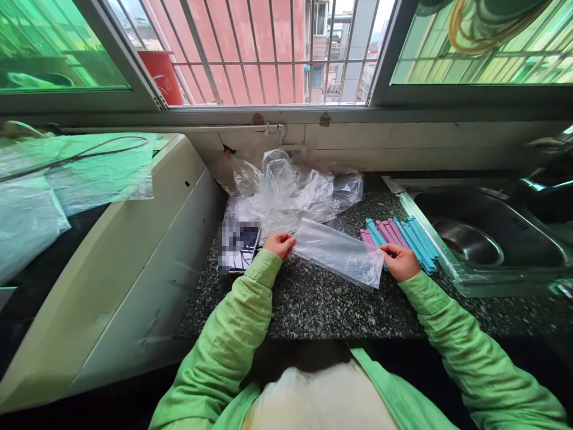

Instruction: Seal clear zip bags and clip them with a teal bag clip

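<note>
1. My left hand (280,244) is curled into a loose fist over the granite counter (313,298), knuckles up, green sleeve running back toward my body. Its fingers are pinched closed on the left end of a clear plastic bag (338,251).
2. My right hand (400,261) is out to the right, bent at the wrist, fingers folded in and gripping the bag's other end at its lower right corner.
3. The clear plastic bag is stretched flat between my two hands, slanting from upper left down to lower right, just above the counter.
4. Just behind my right hand lies a row of pink and blue sealing clips (403,237), side by side; my knuckles look to be touching the nearest ones, though I cannot be sure.
5. A heap of crumpled plastic bags (286,194) sits beyond my left hand, against the tiled wall.
6. A phone (239,246) lies just left of my left hand, and the steel sink (487,230) is to the right of the clips.
</note>
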Demonstrator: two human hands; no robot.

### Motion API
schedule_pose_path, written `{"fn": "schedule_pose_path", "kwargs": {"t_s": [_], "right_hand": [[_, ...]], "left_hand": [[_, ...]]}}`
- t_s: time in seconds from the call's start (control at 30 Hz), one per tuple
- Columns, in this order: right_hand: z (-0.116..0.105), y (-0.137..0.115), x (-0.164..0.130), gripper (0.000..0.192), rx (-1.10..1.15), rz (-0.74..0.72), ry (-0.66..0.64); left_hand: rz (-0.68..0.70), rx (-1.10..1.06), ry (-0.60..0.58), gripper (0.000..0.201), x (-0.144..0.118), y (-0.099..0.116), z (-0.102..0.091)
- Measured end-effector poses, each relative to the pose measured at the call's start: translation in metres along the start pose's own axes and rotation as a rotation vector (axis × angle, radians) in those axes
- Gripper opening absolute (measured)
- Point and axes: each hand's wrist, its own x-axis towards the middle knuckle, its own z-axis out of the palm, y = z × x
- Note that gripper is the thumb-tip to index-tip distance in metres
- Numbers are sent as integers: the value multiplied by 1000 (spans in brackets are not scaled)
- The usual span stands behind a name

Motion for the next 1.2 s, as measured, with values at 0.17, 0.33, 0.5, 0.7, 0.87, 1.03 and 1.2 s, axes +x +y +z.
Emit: {"fn": "schedule_pose_path", "kwargs": {"t_s": [0.17,0.33,0.5,0.7,0.87,1.03,1.2], "right_hand": [[-23,-7,3,38,17,-31,-269],[-52,-27,27,48,55,-1,-498],[-6,-65,51,46,191,-32,-537],[59,-85,59,56,348,145,-706],[71,-78,60,53,361,94,-766],[72,-76,59,48,406,65,-736],[73,-76,58,45,412,74,-713]], "left_hand": [[26,5,-21,20,-1,1,-5],[99,32,-174,22,-2,-1,-11],[148,27,-383,31,-6,-3,-12],[117,78,-470,34,-9,0,-11],[92,95,-470,30,-7,-2,-10],[62,114,-447,25,-5,-3,-9],[45,110,-418,21,-5,-1,-9]]}}
